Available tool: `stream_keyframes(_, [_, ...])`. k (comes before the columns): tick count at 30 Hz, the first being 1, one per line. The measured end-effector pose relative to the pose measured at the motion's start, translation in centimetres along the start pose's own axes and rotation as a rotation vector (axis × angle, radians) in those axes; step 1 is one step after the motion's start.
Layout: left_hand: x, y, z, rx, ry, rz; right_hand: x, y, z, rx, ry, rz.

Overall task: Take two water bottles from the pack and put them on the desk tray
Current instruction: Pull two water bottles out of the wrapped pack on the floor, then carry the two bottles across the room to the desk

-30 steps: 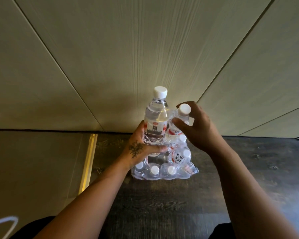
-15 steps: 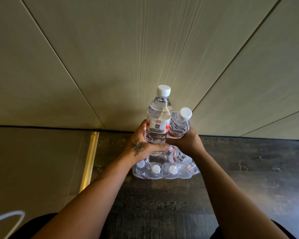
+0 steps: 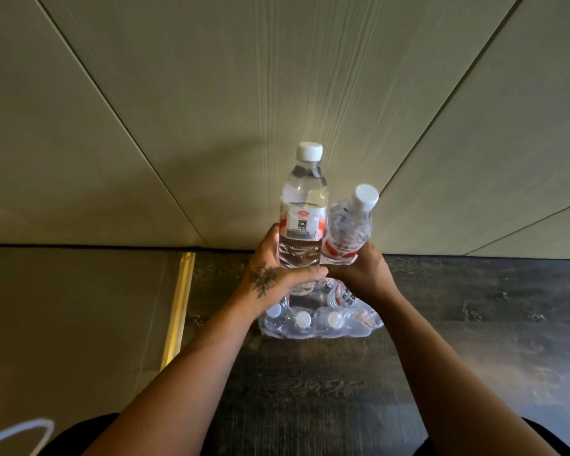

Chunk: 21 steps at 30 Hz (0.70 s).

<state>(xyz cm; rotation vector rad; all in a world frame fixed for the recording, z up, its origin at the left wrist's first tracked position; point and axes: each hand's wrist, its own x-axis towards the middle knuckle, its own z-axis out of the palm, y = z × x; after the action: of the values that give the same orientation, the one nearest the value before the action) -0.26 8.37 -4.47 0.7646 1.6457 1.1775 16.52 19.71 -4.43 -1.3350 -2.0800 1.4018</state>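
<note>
My left hand [image 3: 278,278] grips the lower body of a clear water bottle [image 3: 303,205] with a white cap and a red-and-white label, held upright. My right hand [image 3: 366,274] holds a second water bottle [image 3: 349,225] from below, tilted to the right beside the first. Both bottles are raised above the shrink-wrapped pack [image 3: 320,320], which lies on the dark floor against the wall with several white-capped bottles inside. No desk tray is in view.
A panelled beige wall [image 3: 277,93] rises right behind the pack. The dark wood floor [image 3: 310,390] meets a grey floor [image 3: 73,324] at a brass strip [image 3: 178,307] on the left. A white curved cord [image 3: 20,432] lies bottom left.
My right hand shifted from the second bottle's neck to under its base and lifted it out of the pack. Both bottles have risen higher above the pack.
</note>
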Motion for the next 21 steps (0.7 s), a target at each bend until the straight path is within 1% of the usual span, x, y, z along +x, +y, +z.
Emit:
stream_keyframes(3, [-0.8, 0.9, -0.3, -0.062, 0.029, 0.021, -0.3, -1.0, -1.2, 0.033, -0.048, 0.034])
stream_keyframes(6, [-2.2, 1.6, -0.7, -0.123, 0.071, 0.003, -1.7, -2.7, -2.4, 0.066, -0.104, 0.052])
stream_keyframes(11, [-5.4, 4.0, -1.4, -0.173, 0.129, -0.05, -5.3, -5.8, -3.2, 0.218, -0.153, 0.067])
stream_keyframes(16, [-9.3, 6.9, -1.5, -0.176, 0.148, -0.078, -8.8, -7.5, -2.5, 0.405, -0.146, 0.172])
stream_keyframes(21, [-11.2, 8.5, -1.4, -0.181, 0.153, -0.093, -10.2, -8.1, -1.7, 0.536, -0.093, 0.256])
